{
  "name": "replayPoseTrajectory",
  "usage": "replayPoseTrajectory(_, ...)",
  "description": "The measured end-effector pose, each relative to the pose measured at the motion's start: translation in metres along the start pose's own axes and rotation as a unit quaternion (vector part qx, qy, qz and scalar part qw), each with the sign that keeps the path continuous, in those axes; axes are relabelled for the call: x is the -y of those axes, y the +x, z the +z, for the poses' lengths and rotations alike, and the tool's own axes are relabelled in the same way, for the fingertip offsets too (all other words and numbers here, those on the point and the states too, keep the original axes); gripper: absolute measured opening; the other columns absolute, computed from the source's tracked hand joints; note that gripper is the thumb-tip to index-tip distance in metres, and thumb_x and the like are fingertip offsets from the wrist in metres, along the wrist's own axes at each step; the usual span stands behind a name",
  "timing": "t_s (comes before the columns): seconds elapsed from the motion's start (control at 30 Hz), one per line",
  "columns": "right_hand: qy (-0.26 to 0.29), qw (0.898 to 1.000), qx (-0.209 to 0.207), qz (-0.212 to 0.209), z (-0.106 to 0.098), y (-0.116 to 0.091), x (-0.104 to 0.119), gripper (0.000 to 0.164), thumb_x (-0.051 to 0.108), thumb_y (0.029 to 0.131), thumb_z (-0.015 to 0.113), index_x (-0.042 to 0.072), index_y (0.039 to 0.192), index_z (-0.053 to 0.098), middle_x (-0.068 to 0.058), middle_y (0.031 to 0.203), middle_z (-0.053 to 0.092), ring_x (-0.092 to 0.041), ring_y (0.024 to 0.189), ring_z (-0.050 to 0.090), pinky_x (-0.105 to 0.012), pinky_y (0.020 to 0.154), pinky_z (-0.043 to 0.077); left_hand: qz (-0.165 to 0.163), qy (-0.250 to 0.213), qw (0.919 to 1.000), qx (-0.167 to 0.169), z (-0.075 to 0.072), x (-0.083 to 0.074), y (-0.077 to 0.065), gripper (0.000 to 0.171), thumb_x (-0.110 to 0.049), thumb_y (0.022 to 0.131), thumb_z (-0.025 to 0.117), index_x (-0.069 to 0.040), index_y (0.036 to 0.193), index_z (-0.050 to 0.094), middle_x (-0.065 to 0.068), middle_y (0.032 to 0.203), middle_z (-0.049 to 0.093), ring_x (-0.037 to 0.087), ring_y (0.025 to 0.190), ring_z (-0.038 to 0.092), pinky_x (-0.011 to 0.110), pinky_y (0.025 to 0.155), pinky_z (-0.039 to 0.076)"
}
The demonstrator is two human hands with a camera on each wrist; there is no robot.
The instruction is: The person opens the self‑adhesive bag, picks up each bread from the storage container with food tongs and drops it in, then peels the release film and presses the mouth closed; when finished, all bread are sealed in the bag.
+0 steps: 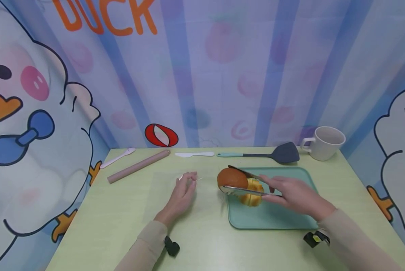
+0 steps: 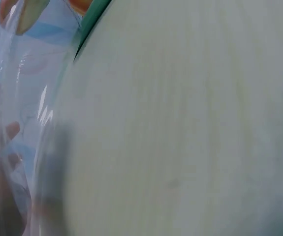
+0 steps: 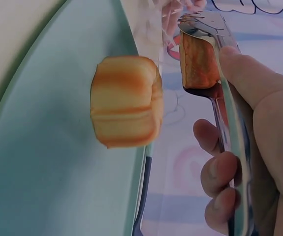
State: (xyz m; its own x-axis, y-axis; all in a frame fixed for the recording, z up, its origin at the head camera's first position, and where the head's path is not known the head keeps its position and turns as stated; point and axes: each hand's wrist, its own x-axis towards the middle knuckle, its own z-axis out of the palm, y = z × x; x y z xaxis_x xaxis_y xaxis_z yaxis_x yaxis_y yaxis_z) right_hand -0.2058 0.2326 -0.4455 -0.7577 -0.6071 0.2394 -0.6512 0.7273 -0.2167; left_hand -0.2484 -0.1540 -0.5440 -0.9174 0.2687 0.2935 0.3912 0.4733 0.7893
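My right hand [image 1: 290, 194] grips metal tongs [image 1: 249, 191]. A round brown bun [image 1: 232, 177] is clamped between the tong ends, above the left edge of the green tray [image 1: 277, 218]. In the right wrist view the bun [image 3: 199, 61] is raised, with the tong arms on either side of it. A golden ridged bread roll [image 1: 253, 199] lies on the tray, partly behind the tongs. To the left, my left hand [image 1: 185, 190] holds a clear plastic bag [image 2: 38, 108], its fingers curled at the bag's edge. The bag's outline is faint in the head view.
Along the back lie a pink spoon [image 1: 118, 157], a mauve rolling pin [image 1: 138, 166], a white plastic knife [image 1: 194, 154] and a dark spatula [image 1: 285, 153] with a mint handle. A white mug [image 1: 326, 143] stands at the back right corner. A printed curtain rises behind the table.
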Motion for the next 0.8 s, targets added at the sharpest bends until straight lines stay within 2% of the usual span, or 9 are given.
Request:
replayPoseTrajectory(0.17,0.0,1.0,0.022,-0.004,0.003,0.011,0.007,0.061,0.051,0.094,0.065,0.021,0.147,0.053,0.02,0.082,0.054,0.003,0.064,0.043,-0.021,0.059,0.04,0.003,0.015,0.9999,0.005,-0.001,-0.002,0.003,0.029,-0.031,0.109,0.039,-0.007,0.118,0.051,0.009,0.153,0.048,0.032,0.15,0.032,0.065,0.122,0.0)
replayPoseTrajectory(0.3,0.003,0.999,0.044,-0.013,0.004,0.018,0.011,0.061,0.05,0.096,0.063,0.02,0.148,0.051,0.017,0.083,0.057,0.002,0.064,0.044,-0.021,0.058,0.04,0.011,0.018,0.9998,0.005,-0.001,-0.004,0.003,0.027,-0.03,0.109,0.04,-0.007,0.117,0.052,0.009,0.153,0.048,0.033,0.149,0.033,0.067,0.121,0.002)
replayPoseTrajectory(0.5,0.003,0.996,0.083,-0.018,0.005,0.027,0.014,0.063,0.051,0.097,0.06,0.016,0.148,0.05,0.013,0.086,0.059,0.003,0.062,0.044,-0.022,0.056,0.041,0.022,0.019,0.9996,0.003,0.0,-0.009,0.004,0.016,-0.029,0.109,0.039,-0.017,0.112,0.049,0.008,0.152,0.049,0.031,0.148,0.035,0.065,0.122,0.007)
replayPoseTrajectory(0.63,-0.004,0.994,0.106,-0.022,0.006,0.032,0.017,0.067,0.056,0.097,0.058,0.014,0.148,0.05,0.013,0.084,0.058,0.002,0.061,0.044,-0.022,0.056,0.04,0.028,0.021,0.9994,0.0,0.0,-0.011,0.005,0.013,-0.028,0.109,0.039,-0.018,0.112,0.048,0.007,0.152,0.05,0.032,0.148,0.036,0.064,0.122,0.01)
replayPoseTrajectory(0.8,-0.006,0.993,0.11,-0.033,0.007,0.038,0.02,0.066,0.052,0.097,0.06,0.013,0.149,0.049,0.011,0.083,0.057,0.0,0.059,0.042,-0.021,0.054,0.038,0.026,0.027,0.9993,0.002,0.0,-0.014,0.004,0.016,-0.029,0.109,0.038,-0.017,0.113,0.048,0.007,0.151,0.05,0.031,0.147,0.038,0.065,0.121,0.011)
